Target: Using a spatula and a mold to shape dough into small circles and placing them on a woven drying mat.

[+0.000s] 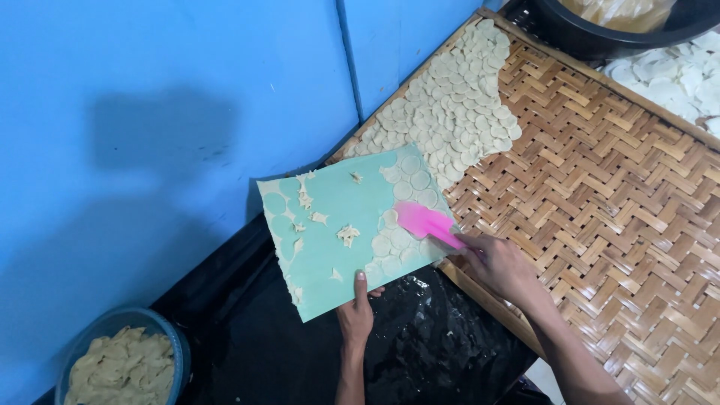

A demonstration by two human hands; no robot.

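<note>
green sheet with dough discs sits at woven tray near edge, gripped by left hand. right hand grips pink scraper on sheet. blue bowl at lower left.

**One head-worn view, looking steeply down**

A single camera, worn on the person's head, looks down and slightly forward over both forearms, which enter from the bottom edge. The left hand and right hand lie just below frame centre, at arm's length, near enough to show separate fingers. The view is rotated: the woven tray runs diagonally from lower right to the top edge, and the blue wall fills the upper left. A bowl is cut off at the lower left corner. No second view shares the scene.
</note>
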